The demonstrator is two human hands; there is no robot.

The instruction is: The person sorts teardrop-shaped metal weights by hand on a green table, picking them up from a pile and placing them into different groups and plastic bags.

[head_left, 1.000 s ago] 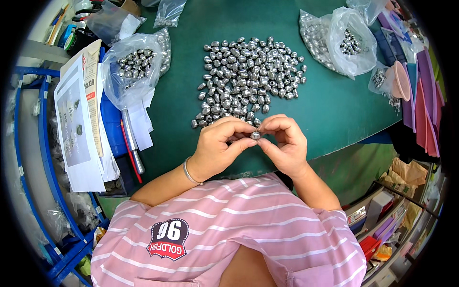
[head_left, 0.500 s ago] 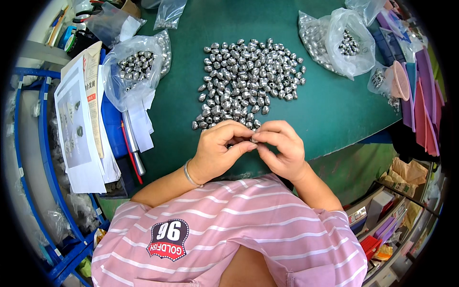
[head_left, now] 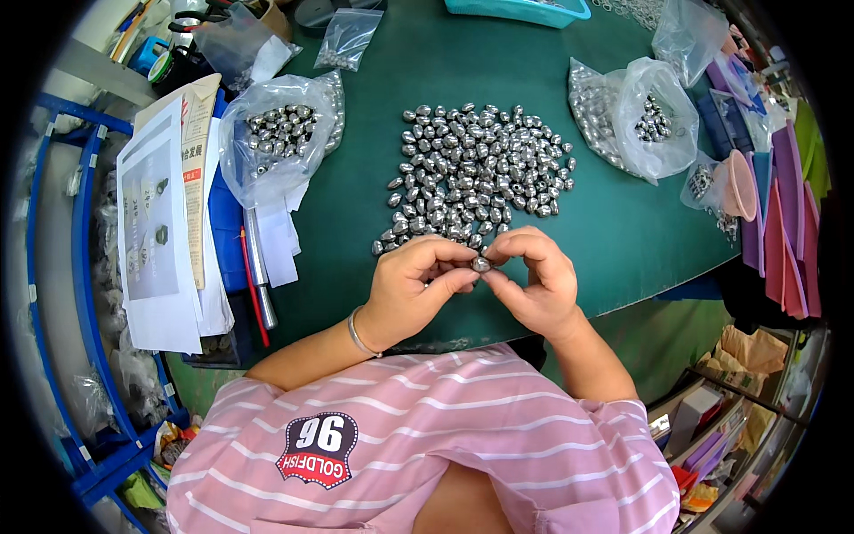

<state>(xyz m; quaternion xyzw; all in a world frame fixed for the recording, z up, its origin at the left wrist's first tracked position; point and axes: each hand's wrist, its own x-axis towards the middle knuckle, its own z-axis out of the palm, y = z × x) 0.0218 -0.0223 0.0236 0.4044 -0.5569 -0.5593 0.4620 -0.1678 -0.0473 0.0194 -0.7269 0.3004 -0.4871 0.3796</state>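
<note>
A shiny silver metal bead (head_left: 481, 264) sits between the fingertips of both hands, just above the table's near side. My left hand (head_left: 411, 292) has its thumb and index finger closed against the bead's left side. From the other side, my right hand (head_left: 539, 283) pinches it with thumb and forefinger. Right beyond my fingers lies a loose pile of similar metal beads (head_left: 476, 165), rounded, some with holes showing. The nearest beads of the pile are partly hidden behind my fingers.
On the green table (head_left: 614, 245), an open plastic bag of beads (head_left: 276, 133) stands left and another bag (head_left: 654, 125) right. Papers (head_left: 160, 258), a red pen (head_left: 253, 289) and a metal tube (head_left: 260, 271) lie left. A turquoise basket (head_left: 525, 11) is far; a pink basket (head_left: 738, 185) is right.
The bead between my fingertips now shows more fully, with my thumbs and fingers slightly spread around it. The view has tilted up, bringing the turquoise basket into sight.
</note>
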